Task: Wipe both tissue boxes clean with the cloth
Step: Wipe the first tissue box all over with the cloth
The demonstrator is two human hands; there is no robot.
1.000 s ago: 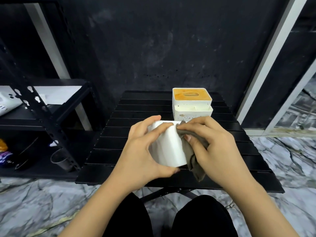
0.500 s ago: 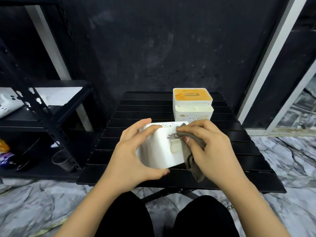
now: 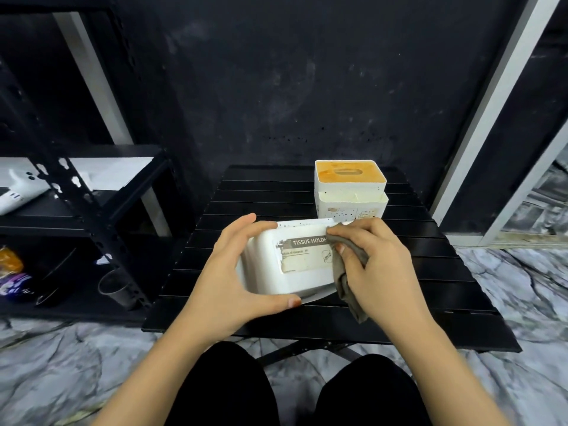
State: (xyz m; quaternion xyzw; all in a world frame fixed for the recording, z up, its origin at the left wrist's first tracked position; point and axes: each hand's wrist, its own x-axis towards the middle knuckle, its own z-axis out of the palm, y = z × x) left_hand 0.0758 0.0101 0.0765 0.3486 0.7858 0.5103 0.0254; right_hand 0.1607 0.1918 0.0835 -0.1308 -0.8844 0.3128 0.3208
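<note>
Head view, the only one given, looks down on a black slatted table [image 3: 276, 186] with both hands over its near half. The left hand [image 3: 233, 272] grips a white tissue box [image 3: 295, 281], fingers curled over its far edge and thumb along its near edge, holding it tilted so that a labelled face, probably the underside, turns toward the camera; the label reads "TISSUE HOLDE", with the rest covered. The right hand [image 3: 375, 265] pinches a grey-brown cloth [image 3: 347, 284] between curled fingers and presses it against the right end of that box, with a loose tail hanging down toward the near edge of the table.

A second tissue box [image 3: 350, 192], white with an orange-stained top and a slot in it, stands upright at the far edge of the table, right of centre, apart from both hands. Dark specks dot its front wall.

Judging from this, the task is in its first half: the held box is being wiped, specks remain along its far rim, and the box at the back looks untouched, with stain and specks still to clear.

Beside the table's left edge stands a dark metal shelf [image 3: 92, 210].
</note>
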